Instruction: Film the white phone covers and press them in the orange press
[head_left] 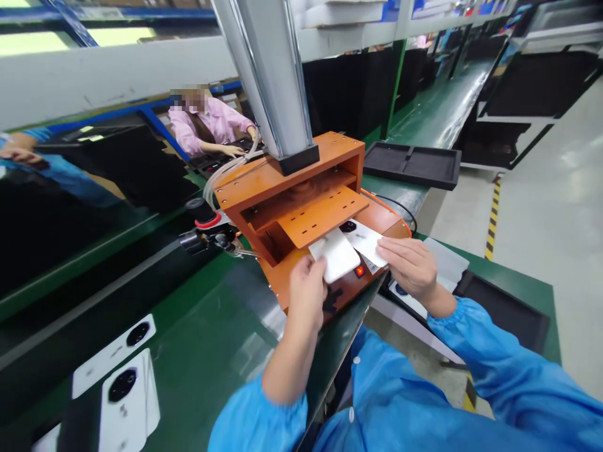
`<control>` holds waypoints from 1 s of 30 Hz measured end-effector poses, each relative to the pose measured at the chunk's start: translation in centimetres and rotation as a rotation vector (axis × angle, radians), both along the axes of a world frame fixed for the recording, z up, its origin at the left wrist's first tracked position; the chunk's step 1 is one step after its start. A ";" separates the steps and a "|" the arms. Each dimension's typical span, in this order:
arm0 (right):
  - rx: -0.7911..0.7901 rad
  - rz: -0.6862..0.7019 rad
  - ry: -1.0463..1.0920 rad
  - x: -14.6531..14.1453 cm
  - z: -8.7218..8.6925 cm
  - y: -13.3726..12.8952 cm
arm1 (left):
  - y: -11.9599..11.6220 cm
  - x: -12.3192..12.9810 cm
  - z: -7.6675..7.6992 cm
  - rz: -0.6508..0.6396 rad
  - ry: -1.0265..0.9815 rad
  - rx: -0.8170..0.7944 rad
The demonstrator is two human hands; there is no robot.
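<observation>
In front of the orange press (325, 216), my left hand (307, 285) pinches a white rectangular panel (338, 256) by its near left edge. My right hand (411, 267) grips the near right end of a white phone back cover (365, 238), which has a dark round camera area at its far end. The two pieces lie close side by side, their far ends at the front edge of the orange plate. I cannot tell whether they touch each other. A lit red switch (360, 271) shows on the press just below them.
More white covers (125, 402) with round camera areas lie on the green bench at the left. A black tray (409, 164) stands behind the press, another black tray (504, 311) at right. A pressure regulator (202, 226) sits left of the press. A co-worker (210, 125) in pink works opposite.
</observation>
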State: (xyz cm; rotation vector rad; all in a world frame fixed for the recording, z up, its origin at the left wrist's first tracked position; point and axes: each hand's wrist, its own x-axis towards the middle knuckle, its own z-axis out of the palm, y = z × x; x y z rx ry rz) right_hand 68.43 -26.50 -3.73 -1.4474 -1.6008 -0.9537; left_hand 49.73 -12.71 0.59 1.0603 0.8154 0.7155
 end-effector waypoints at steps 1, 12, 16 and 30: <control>-0.001 0.016 0.005 0.3 -0.1 1.1 | -1.4 -2.0 -0.4 -0.032 0.028 0.004; -0.249 0.183 -0.211 0.3 1.1 9.5 | -9.2 -14.0 -5.2 -0.287 0.413 0.580; -0.326 0.162 -0.229 -0.2 1.8 9.4 | -8.9 -14.0 -6.4 -0.306 0.352 0.710; -0.733 0.272 -0.011 -0.1 3.7 8.4 | -5.8 -12.7 -5.6 -0.403 0.529 1.329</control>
